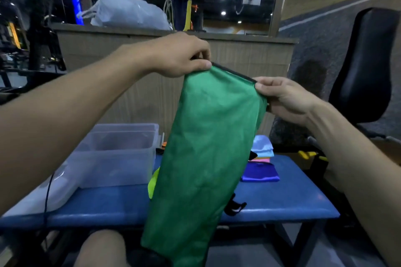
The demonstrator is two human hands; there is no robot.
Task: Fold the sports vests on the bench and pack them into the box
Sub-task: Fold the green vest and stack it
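A green vest [201, 154] is held up in the air above the blue bench [282, 199], hanging long and narrow from its black-trimmed top edge down past the front edge of the bench. One end of that top edge is pinched between the thumb and curled fingers of the left hand [182, 56]; the other end is pinched the same way by the right hand [284, 97], which is held lower, so the trim slopes down to the right.

A clear plastic box [117, 154] is seen on the left part of the bench, open at the top, with its clear lid [43, 193] lying beside it nearer the camera. On the right part of the bench, a folded purple vest [260, 172] is laid flat, and just behind it a small stack of folded vests [262, 149] is piled, light blue on top. A strip of yellow-green cloth [153, 182] shows at the left edge of the hanging vest, and a black strap [235, 207] shows at its right edge.

Behind the bench a low wall [152, 54] is topped by a white bag [128, 11] and a dark bottle with yellow trim [181, 8]. A black padded seat [366, 65] stands at the right.
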